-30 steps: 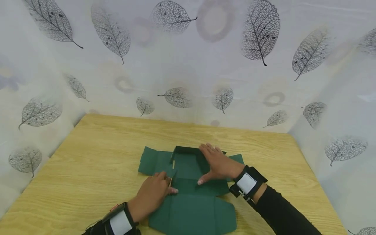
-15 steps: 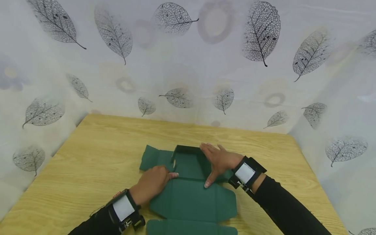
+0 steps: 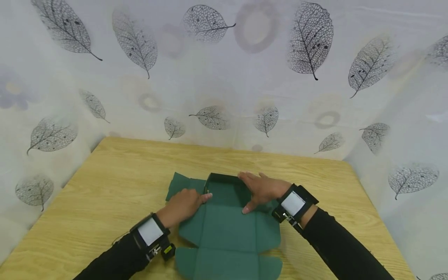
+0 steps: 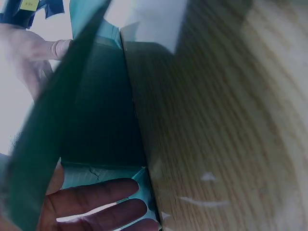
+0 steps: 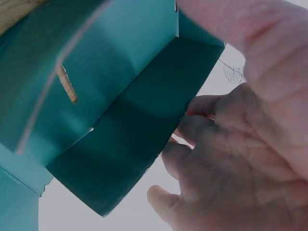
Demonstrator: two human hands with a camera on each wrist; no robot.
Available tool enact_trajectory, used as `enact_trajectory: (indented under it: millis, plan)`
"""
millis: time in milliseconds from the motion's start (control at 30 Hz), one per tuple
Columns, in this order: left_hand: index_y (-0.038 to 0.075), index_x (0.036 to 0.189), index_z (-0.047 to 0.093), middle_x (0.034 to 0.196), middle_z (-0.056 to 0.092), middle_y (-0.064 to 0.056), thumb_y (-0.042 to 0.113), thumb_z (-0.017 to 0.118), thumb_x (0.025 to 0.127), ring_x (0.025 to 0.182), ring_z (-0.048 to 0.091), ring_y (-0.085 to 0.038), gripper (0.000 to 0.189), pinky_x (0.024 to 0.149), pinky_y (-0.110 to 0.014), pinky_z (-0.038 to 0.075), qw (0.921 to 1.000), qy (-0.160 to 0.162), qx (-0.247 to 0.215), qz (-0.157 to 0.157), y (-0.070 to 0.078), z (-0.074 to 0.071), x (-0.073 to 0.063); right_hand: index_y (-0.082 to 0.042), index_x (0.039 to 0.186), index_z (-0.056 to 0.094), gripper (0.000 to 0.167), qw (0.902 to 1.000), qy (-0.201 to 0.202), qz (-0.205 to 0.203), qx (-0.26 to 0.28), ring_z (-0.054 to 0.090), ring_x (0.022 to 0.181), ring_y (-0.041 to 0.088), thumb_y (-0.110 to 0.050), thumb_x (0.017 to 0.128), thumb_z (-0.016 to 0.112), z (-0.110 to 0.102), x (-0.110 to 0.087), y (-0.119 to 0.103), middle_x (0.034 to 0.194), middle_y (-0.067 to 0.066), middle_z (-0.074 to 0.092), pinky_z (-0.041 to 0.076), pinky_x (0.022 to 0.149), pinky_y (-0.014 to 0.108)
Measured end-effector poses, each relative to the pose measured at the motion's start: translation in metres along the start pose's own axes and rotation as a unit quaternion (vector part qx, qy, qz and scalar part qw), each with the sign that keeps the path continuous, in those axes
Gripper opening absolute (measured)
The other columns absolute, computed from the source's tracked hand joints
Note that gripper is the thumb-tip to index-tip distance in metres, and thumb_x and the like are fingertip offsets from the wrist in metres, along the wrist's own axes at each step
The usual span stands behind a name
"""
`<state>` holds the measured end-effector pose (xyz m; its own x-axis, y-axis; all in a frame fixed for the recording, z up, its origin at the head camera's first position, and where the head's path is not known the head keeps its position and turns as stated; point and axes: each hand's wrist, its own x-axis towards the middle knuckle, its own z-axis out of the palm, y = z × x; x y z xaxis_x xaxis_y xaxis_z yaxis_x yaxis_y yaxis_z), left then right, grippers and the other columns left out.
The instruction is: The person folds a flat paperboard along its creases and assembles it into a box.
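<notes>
Green cardboard box blank (image 3: 229, 227), partly folded, on the yellow wood-grain tabletop (image 3: 133, 167), near its middle and running toward the wearer. At its far end a dark green cardboard wall (image 3: 224, 178) stands raised; the nearer panels lie roughly flat, with rounded or angled flaps out to both sides. A creased green side flap (image 3: 183, 184) extends at the far left.

Left hand (image 3: 185, 204): at the left edge of the blank, just beside the side flap. Thumb laid over the cardboard edge, pointing inward; fingers on the outer side, so the edge appears pinched between. Left wrist view: fingers nearly straight, next to the green panels; contact of each fingertip cannot be told.

Right hand (image 3: 262, 190): over the far right corner. Thumb spread well apart from the fingers and directed down over the inside; fingers at the raised wall. Right wrist view: fingers loosely bent, along the wall's outer edge. A narrow tan slot (image 5: 67, 84) shows in a green panel.

Black wristbands (image 3: 293, 204) with white panels on both wrists; black sleeves (image 3: 339, 245).
</notes>
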<state>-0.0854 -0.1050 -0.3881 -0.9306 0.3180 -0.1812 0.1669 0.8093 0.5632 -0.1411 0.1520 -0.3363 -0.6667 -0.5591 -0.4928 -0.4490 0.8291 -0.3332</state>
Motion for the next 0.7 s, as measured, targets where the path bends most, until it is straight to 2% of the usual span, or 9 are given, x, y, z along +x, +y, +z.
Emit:
enact_trajectory:
  millis: [267,333,400,467,500,533,600,667,700]
  plan:
    - [0.015,0.054,0.051,0.05,0.034,0.004,0.039,0.048,0.107,0.043,0.043,-0.011,0.058,0.043,-0.026,0.037,0.9997,0.008,-0.023,-0.001,-0.002,0.0,0.008,0.001,0.159,0.018,0.104,1.0,0.002,0.001,0.009,0.015,0.153,0.035,-0.035,0.085,0.081,-0.001,-0.001,0.0,0.165,0.023,0.018,0.008,0.122,0.056]
    - [0.013,0.055,0.051,0.05,0.034,0.004,0.04,0.048,0.107,0.043,0.042,-0.011,0.058,0.043,-0.026,0.036,0.9995,0.023,-0.02,-0.007,-0.001,0.0,0.006,0.002,0.159,0.018,0.103,0.9999,0.003,-0.001,0.011,0.014,0.153,0.036,-0.034,0.086,0.081,0.0,-0.001,-0.001,0.165,0.023,0.018,0.008,0.122,0.057]
    - [0.009,0.064,0.061,0.055,0.041,0.001,0.038,0.051,0.106,0.048,0.046,-0.014,0.052,0.046,-0.029,0.039,0.998,0.062,-0.015,-0.004,0.0,-0.003,0.004,0.002,0.159,0.017,0.102,0.9999,0.001,-0.003,0.011,0.014,0.153,0.035,-0.033,0.087,0.08,0.0,-0.002,-0.001,0.165,0.023,0.017,0.008,0.122,0.056]
    - [-0.001,0.088,0.071,0.071,0.055,-0.009,0.035,0.056,0.104,0.065,0.057,-0.025,0.042,0.057,-0.036,0.048,0.9926,0.121,0.003,0.001,-0.002,-0.006,0.001,0.003,0.159,0.017,0.101,0.9999,0.0,-0.006,0.014,0.014,0.153,0.035,-0.033,0.088,0.079,0.0,-0.002,-0.002,0.165,0.022,0.017,0.008,0.122,0.056]
    - [-0.006,0.104,0.07,0.086,0.059,-0.017,0.033,0.058,0.104,0.079,0.06,-0.033,0.04,0.065,-0.042,0.051,0.9889,0.148,0.009,-0.001,-0.004,-0.009,0.0,0.003,0.159,0.016,0.101,0.9998,-0.001,-0.007,0.016,0.013,0.154,0.035,-0.033,0.088,0.078,0.001,-0.002,-0.002,0.165,0.022,0.016,0.008,0.122,0.056]
    - [-0.009,0.122,0.063,0.103,0.058,-0.026,0.032,0.06,0.103,0.095,0.059,-0.04,0.045,0.074,-0.049,0.051,0.9859,0.167,0.008,-0.01,-0.007,-0.011,-0.001,0.002,0.159,0.016,0.101,0.9998,-0.001,-0.006,0.018,0.013,0.154,0.034,-0.033,0.089,0.078,0.001,-0.002,-0.002,0.166,0.022,0.016,0.008,0.122,0.055]
    - [-0.012,0.149,0.035,0.136,0.041,-0.039,0.033,0.06,0.103,0.121,0.046,-0.054,0.069,0.09,-0.06,0.047,0.9839,0.174,-0.01,-0.039,-0.016,-0.016,-0.002,0.002,0.159,0.015,0.101,0.9997,-0.001,-0.003,0.023,0.013,0.154,0.034,-0.032,0.088,0.078,0.001,-0.002,-0.002,0.166,0.022,0.016,0.007,0.122,0.055]
    - [-0.012,0.155,0.013,0.148,0.027,-0.044,0.037,0.056,0.104,0.13,0.038,-0.06,0.083,0.094,-0.064,0.044,0.9853,0.138,-0.059,-0.08,-0.025,-0.019,-0.001,0.002,0.159,0.015,0.101,0.9997,0.0,0.0,0.025,0.013,0.154,0.034,-0.032,0.088,0.079,0.001,-0.003,-0.002,0.166,0.022,0.016,0.007,0.122,0.054]
    - [-0.012,0.156,0.006,0.15,0.023,-0.045,0.039,0.053,0.105,0.132,0.037,-0.06,0.086,0.096,-0.065,0.044,0.9844,0.116,-0.086,-0.101,-0.028,-0.02,-0.001,0.002,0.16,0.015,0.102,0.9997,0.0,0.002,0.025,0.013,0.154,0.034,-0.032,0.088,0.079,0.002,-0.003,-0.001,0.166,0.022,0.016,0.007,0.122,0.054]
